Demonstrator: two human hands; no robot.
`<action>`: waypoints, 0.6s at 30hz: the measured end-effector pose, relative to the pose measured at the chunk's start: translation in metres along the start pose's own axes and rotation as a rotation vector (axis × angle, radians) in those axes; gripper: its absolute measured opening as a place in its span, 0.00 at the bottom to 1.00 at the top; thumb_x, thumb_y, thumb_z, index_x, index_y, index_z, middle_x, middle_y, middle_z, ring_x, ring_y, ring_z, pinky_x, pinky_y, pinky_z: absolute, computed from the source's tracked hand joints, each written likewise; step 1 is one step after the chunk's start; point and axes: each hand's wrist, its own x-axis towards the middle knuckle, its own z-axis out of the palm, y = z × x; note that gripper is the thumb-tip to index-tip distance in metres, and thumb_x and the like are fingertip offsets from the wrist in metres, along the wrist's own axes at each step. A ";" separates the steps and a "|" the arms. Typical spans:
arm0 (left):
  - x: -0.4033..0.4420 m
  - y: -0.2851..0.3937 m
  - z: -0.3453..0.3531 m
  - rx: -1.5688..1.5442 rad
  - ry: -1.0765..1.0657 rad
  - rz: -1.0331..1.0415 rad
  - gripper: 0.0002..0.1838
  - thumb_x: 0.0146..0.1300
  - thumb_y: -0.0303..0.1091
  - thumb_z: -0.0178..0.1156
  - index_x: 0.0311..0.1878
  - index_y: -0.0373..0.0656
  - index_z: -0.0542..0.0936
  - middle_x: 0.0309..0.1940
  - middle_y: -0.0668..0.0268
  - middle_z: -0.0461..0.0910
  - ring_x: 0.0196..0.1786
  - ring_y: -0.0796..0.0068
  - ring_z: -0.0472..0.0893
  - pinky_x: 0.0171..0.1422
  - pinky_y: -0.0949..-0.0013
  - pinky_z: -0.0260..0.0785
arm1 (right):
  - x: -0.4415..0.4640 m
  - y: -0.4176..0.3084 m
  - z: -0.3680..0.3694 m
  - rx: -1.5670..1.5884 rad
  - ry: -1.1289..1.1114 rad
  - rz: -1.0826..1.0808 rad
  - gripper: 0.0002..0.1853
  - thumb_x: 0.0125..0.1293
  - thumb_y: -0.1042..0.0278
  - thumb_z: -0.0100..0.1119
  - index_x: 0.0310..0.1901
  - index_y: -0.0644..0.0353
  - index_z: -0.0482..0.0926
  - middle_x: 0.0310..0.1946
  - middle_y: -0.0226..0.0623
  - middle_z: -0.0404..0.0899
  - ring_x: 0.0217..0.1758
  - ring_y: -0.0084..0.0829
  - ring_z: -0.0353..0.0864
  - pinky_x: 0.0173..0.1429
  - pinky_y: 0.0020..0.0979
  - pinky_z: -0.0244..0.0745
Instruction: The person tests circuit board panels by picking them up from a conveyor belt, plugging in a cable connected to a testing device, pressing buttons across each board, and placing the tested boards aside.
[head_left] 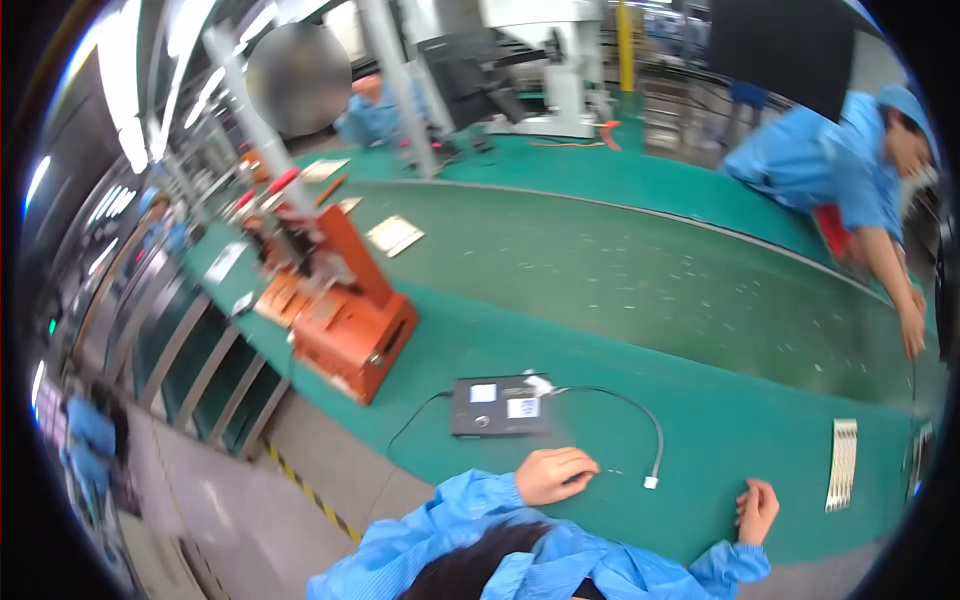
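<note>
My left hand (pixel 553 476) rests over the green table (pixel 600 395), just in front of a black box (pixel 500 420). Its fingers are curled in together, and no object shows in them. White labels and a round knob mark the top of the box. A dark cable (pixel 650 425) runs from the box to a white plug (pixel 651 482), which lies between my hands. Farther right, my right hand (pixel 757 512) is also curled, with nothing visible in it. Beyond that hand lies a pale slotted strip (pixel 842 465).
An orange press-like machine (pixel 355 330) stands at the left. Past the near table runs a green conveyor belt (pixel 560 255), with a pale board (pixel 395 235) on it. A co-worker in blue (pixel 850 165) leans over at the right, one arm reaching down.
</note>
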 end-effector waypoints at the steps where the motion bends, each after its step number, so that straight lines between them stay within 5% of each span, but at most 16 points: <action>1: 0.001 0.000 0.001 0.032 0.030 -0.036 0.10 0.51 0.24 0.67 0.38 0.43 0.82 0.33 0.65 0.82 0.33 0.67 0.83 0.34 0.68 0.75 | 0.003 -0.002 0.002 -0.004 -0.055 -0.014 0.09 0.72 0.68 0.51 0.40 0.62 0.80 0.19 0.29 0.74 0.18 0.16 0.67 0.17 0.21 0.57; 7: 0.015 0.016 -0.025 0.019 0.006 0.024 0.12 0.52 0.32 0.68 0.40 0.42 0.81 0.31 0.64 0.79 0.32 0.66 0.81 0.33 0.67 0.74 | 0.023 0.033 -0.004 -0.043 -0.059 -0.127 0.10 0.73 0.68 0.47 0.43 0.63 0.78 0.20 0.29 0.73 0.16 0.13 0.63 0.13 0.17 0.53; 9: 0.033 0.011 -0.062 0.211 -0.001 0.198 0.14 0.49 0.36 0.69 0.39 0.42 0.81 0.29 0.63 0.78 0.33 0.65 0.81 0.32 0.67 0.73 | 0.015 0.024 0.000 -0.086 -0.015 -0.101 0.10 0.73 0.68 0.47 0.43 0.63 0.78 0.20 0.28 0.73 0.17 0.13 0.64 0.16 0.17 0.56; 11: 0.058 -0.025 -0.097 0.366 0.024 0.121 0.13 0.47 0.34 0.67 0.37 0.42 0.80 0.31 0.60 0.78 0.35 0.59 0.79 0.38 0.58 0.73 | 0.011 0.025 0.007 -0.132 -0.007 -0.160 0.10 0.73 0.69 0.47 0.43 0.63 0.78 0.20 0.28 0.72 0.18 0.14 0.64 0.19 0.18 0.57; 14: 0.101 -0.138 -0.148 0.675 0.151 -0.113 0.17 0.50 0.36 0.64 0.44 0.41 0.78 0.41 0.54 0.78 0.46 0.51 0.76 0.49 0.53 0.71 | -0.001 0.020 0.027 -0.183 0.012 -0.225 0.09 0.72 0.71 0.48 0.43 0.64 0.79 0.20 0.27 0.72 0.20 0.15 0.66 0.24 0.19 0.60; 18: 0.099 -0.315 -0.184 0.933 0.324 -0.712 0.25 0.50 0.42 0.65 0.51 0.42 0.77 0.55 0.53 0.72 0.58 0.54 0.71 0.59 0.52 0.68 | 0.002 0.031 0.029 -0.255 0.014 -0.288 0.09 0.71 0.73 0.48 0.42 0.66 0.78 0.19 0.27 0.70 0.20 0.15 0.66 0.24 0.20 0.59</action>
